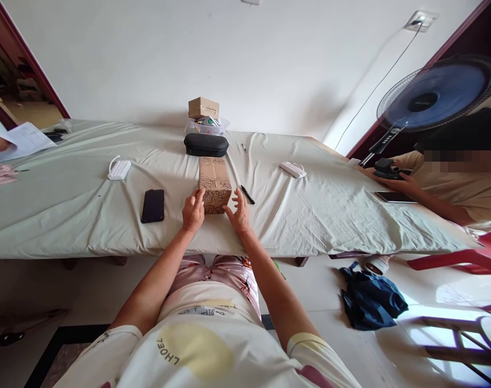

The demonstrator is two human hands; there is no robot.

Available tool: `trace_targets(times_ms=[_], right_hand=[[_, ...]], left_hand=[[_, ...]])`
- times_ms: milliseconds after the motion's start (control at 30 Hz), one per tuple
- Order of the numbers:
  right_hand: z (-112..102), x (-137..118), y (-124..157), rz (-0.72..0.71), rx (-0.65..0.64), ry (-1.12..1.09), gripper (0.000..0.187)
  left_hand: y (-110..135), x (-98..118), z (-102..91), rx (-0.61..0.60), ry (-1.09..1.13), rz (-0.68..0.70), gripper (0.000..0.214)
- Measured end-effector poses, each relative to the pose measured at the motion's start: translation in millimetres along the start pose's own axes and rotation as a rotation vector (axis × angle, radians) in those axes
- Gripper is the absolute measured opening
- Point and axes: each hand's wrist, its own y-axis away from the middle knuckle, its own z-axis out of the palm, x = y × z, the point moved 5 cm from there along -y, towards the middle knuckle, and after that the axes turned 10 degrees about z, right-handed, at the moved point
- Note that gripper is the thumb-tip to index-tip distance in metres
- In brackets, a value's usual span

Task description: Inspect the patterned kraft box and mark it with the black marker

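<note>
A cardboard box with dark line drawings over its top and front stands on the cloth-covered table right in front of me. My left hand holds its near left edge, fingers against the side. At the near right corner is my right hand, fingers spread and curved, the thumb close to the box; whether it touches I cannot tell. A black pen lies just beyond the right fingers. Behind the box sits a black zip case.
A dark phone lies to the left. White strapped objects rest on both sides. A small carton sits on a plastic tub by the wall. At right, a person holds a dark device near a fan.
</note>
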Motion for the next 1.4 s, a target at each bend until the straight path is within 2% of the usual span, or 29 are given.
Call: trace_targets(times_ms=[100, 267, 467, 633, 767, 933, 1100, 1267, 1400], right_hand=[[-8, 0, -1, -0.084, 0.085, -0.061, 0.071], [-13, -3, -5, -0.119, 0.098, -0.119, 0.051], [-13, 2, -11, 0.024, 0.180, -0.310, 0.037], [-17, 29, -13, 0.218, 0.264, -0.532, 0.041], [-21, 38, -14, 0.260, 0.255, -0.578, 0.040], [-16, 33, -13, 0.294, 0.156, -0.474, 0.037], [-9, 30, -12, 0.295, 0.066, -0.485, 0.041], [-7, 32, -13, 0.295, 0.073, -0.432, 0.041], [-9, 36, -13, 0.281, 0.094, -0.290, 0.035]], left_hand=[[0, 10, 4.7, -0.057, -0.020, 0.111, 0.044], [1, 12, 7.4, -0.064, 0.028, 0.136, 0.044], [3, 3, 7.7, -0.055, 0.120, 0.015, 0.053], [4, -3, 14.7, -0.195, 0.097, -0.093, 0.056], [10, -11, 22.0, -0.322, 0.129, -0.258, 0.060], [11, -16, 19.5, -0.228, 0.225, -0.287, 0.060], [10, -20, 13.6, -0.156, 0.229, -0.314, 0.061], [9, -17, 10.3, -0.147, 0.252, -0.328, 0.063], [7, -15, 7.3, -0.111, 0.252, -0.302, 0.069]])
